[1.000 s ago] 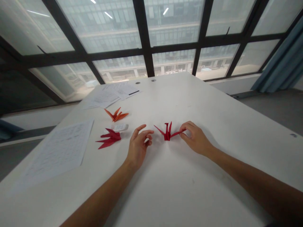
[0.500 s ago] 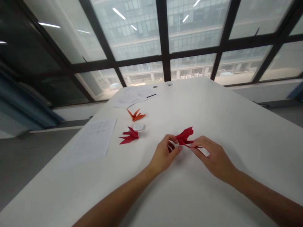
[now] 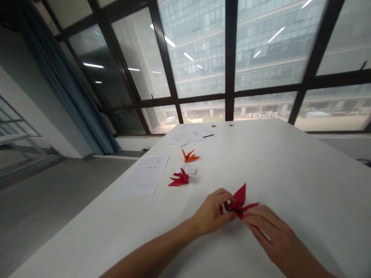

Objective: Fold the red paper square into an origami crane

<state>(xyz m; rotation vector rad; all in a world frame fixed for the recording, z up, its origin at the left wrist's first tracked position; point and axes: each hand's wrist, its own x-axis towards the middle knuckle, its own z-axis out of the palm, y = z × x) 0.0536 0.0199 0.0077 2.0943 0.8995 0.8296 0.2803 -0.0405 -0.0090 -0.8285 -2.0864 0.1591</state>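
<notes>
A red folded-paper crane (image 3: 240, 196) is held just over the white table (image 3: 290, 166) between my two hands. My left hand (image 3: 216, 210) pinches its left side with thumb and fingers. On the right, my right hand (image 3: 268, 227) grips its lower right part, where a narrow red point sticks out above the fingers. One broad wing stands up from the middle. My fingers hide the lower folds. To the left lies a second red paper crane (image 3: 180, 178), and behind that an orange paper crane (image 3: 189, 156). Neither is touched by my hands.
A white eraser-like block (image 3: 191, 170) lies between the two resting cranes. A printed sheet (image 3: 145, 177) is near the table's left edge. More papers (image 3: 185, 135) and a dark pen-like strip (image 3: 208, 136) lie farther back. Windows (image 3: 197, 58) rise beyond the table.
The view has turned left and up. The held crane's wing now stands upright and pointed, where it was leaning right. My right hand has come in closer, under the crane's right side.
</notes>
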